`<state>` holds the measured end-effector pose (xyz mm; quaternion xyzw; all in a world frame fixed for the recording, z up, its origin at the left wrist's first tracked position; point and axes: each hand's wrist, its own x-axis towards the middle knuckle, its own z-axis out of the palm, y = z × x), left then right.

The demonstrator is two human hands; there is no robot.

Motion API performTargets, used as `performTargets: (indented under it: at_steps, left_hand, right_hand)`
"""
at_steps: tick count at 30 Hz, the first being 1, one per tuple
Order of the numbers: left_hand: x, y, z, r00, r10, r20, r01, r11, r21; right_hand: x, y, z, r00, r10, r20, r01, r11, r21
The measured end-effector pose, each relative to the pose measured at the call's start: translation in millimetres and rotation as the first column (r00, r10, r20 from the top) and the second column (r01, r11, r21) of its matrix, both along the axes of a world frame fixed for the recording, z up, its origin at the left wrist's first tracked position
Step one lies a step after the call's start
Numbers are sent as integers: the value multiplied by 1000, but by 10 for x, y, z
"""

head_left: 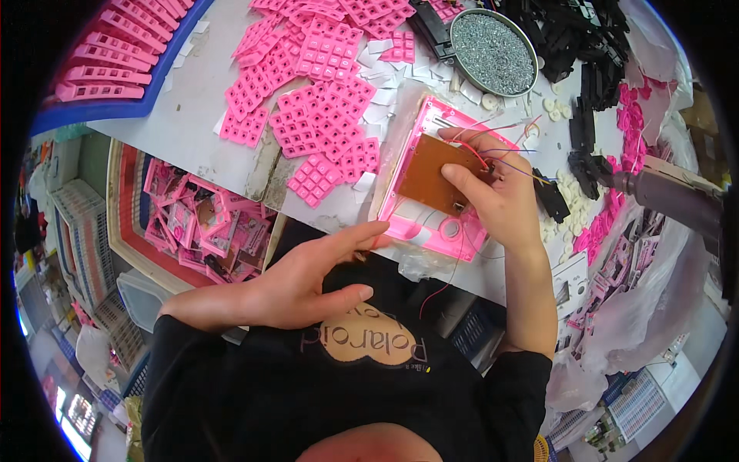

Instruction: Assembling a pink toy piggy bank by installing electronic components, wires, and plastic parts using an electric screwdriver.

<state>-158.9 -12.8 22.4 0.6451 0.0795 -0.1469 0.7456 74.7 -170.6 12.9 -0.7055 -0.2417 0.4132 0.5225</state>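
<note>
A brown circuit board lies over the pink plastic casing on the table. My right hand grips the board at its right edge, thumb on top and fingers curled round the far side. Thin red, blue and yellow wires trail from the board beside that hand. A round ring-shaped opening shows in the casing's near part. At the casing's near left corner is my left hand, its thumb and index finger spread apart. Something small and dark by its lower fingers is too small to name.
Pink keypad pieces are heaped at the far side. A round tin of small screws stands beyond the casing. Black parts and a grey tool arm are on the right. At left are a blue tray and a bin of pink casings.
</note>
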Motion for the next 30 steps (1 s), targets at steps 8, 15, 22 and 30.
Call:
performTargets:
  at_steps: [8, 15, 22, 30]
  left_hand:
    - [276, 306, 86, 959, -127, 255, -132, 594, 794]
    - [754, 176, -167, 766, -563, 311, -143, 323, 936]
    - [782, 152, -143, 785, -552, 283, -110, 325, 939]
    - [1706, 589, 173, 802, -542, 250, 144, 583, 800]
  right_hand:
    - [-55, 104, 0, 734, 241, 635, -96, 962, -255]
    - [-85, 107, 123, 292, 158, 943, 151, 966, -208]
    - [-516, -221, 46, 301, 416, 858, -201, 907, -369]
    - [-510, -199, 119, 231, 556, 798, -187, 831, -525]
